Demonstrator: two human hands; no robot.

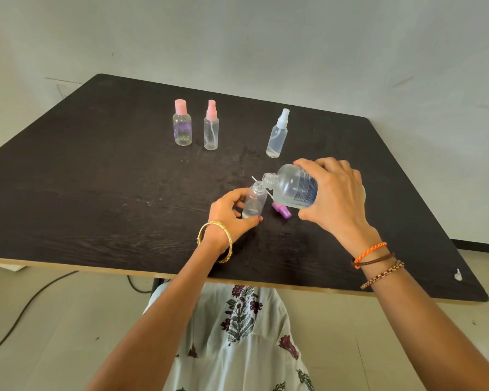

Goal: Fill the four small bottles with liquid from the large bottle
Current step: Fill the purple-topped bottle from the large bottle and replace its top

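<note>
Hands: right (333, 193) grips large bottle (294, 187), label print unreadable; left (232, 213) holds small bottle (254, 201).

The room is bright with soft, even light. Shadows are faint; a small dark one sits under the right hand (332, 193). The dark tabletop (96, 165) shines a little beyond the fingers (239, 198). Everything looks sharp. The wide lens bends the tabletop edges near the corners.

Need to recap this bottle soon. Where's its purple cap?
The purple cap lies on the table, under the tilted large bottle, just right of the open bottle.
</note>
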